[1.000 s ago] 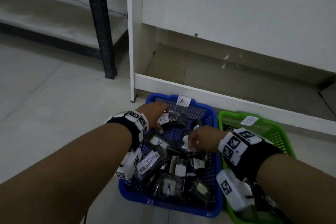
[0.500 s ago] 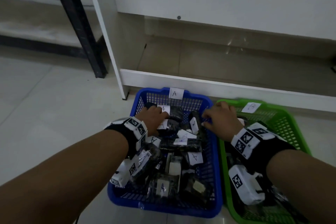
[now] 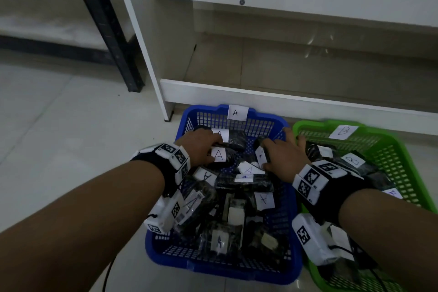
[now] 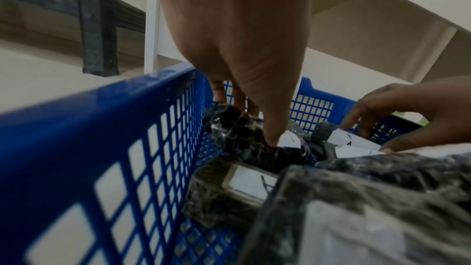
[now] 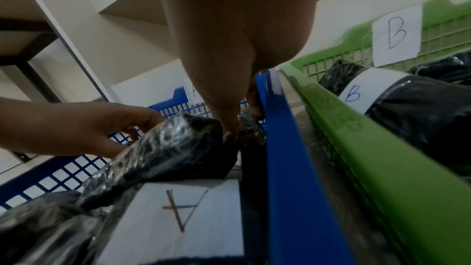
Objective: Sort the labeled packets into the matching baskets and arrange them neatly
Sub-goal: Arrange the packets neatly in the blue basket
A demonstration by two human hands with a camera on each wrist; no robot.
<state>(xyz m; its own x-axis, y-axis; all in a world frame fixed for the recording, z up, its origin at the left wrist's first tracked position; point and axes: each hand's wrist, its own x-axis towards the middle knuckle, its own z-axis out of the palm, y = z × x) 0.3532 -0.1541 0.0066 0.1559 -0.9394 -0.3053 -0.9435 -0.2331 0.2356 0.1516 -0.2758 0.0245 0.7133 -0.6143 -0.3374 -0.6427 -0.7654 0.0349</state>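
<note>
Sorting looks nearly done, judging by contents: blue basket (image 3: pixel 166 239) (paper tag "A" on its far rim) holds a heap of packets w/ A labels; green basket (image 3: pixel 400 156), touching it on the right, is tagged "B" and holds B-labelled packets (image 3: pixel 353 161). No packets seen on the floor (image 3: pixel 59 137) outside either basket. No mismatched label spotted, but several labels are turned away or hidden, so cannot confirm all.

Left to do, est.: the neat arranging. A packets lie crossed and tilted, labels facing different ways. B side only partly in view.

Left hand (image 3: pixel 201 147) at the far-left corner of the blue basket, thumb and fingers curled round a dark packet (image 3: pixel 222 156) w/ a large A label; left wrist view shows the thumb pressed on the wrapping next to the label. Right hand (image 3: pixel 282 154) at the far-right corner, by the wall shared w/ the green one: thumb and fingers pinch the top of an upright packet (image 3: pixel 260 154) w/ small A label, remaining fingers spread over the blue rim.

Packets: dark contents in clear crinkly shiny film, each w/ white paper slip, handwritten letter. Film prob. slippery; soft bundles, should squash a bit when lined up.
</note>
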